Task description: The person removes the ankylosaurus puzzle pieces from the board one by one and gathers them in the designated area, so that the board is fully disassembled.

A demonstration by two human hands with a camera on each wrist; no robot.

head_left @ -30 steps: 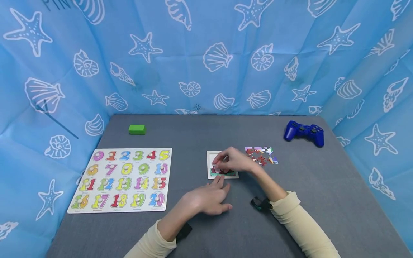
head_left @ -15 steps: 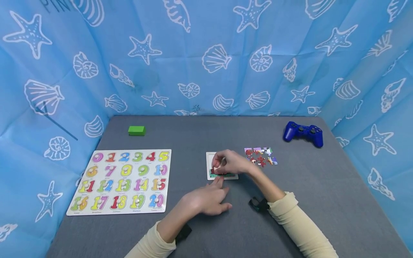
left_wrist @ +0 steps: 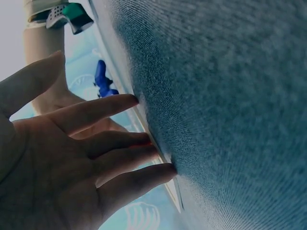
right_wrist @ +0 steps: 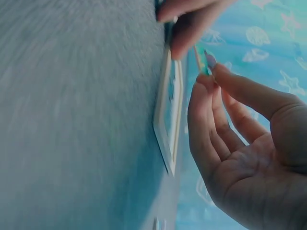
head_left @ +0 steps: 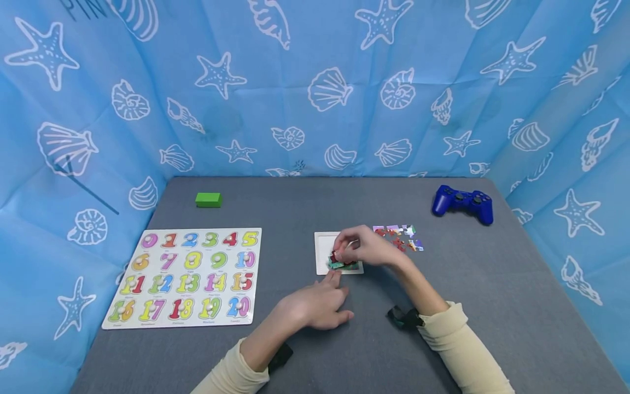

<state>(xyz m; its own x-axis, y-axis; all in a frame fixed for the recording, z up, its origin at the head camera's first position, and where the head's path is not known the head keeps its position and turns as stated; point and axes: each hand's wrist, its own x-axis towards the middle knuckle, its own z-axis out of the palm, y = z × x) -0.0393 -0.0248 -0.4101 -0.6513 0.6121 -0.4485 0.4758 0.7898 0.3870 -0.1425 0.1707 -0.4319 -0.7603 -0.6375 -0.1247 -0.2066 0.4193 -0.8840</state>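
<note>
A small white puzzle tray [head_left: 322, 238] lies at the middle of the table, with green and dark red jigsaw pieces along the front of its inside. My right hand [head_left: 369, 246] is over it, thumb and fingertips pinching a green and dark red jigsaw piece [head_left: 334, 262]. In the right wrist view the pinched piece [right_wrist: 203, 62] stands above the tray's rim [right_wrist: 163, 120]. My left hand [head_left: 317, 306] keeps its fingertips at the tray's front edge. The left wrist view shows this hand [left_wrist: 62, 153] with its fingers spread and fairly straight.
Right of the tray lie several loose jigsaw pieces [head_left: 409, 231]. A number board [head_left: 182, 278] with knobbed numerals covers the left side. A green block [head_left: 209, 200] stands at the back left and a blue game controller [head_left: 464, 203] at the back right. Patterned blue cloth hangs behind.
My right hand has moved right and lifted a little, carrying the green and dark red jigsaw piece. The tray's left part now shows bare white. My left hand has stayed in place.
</note>
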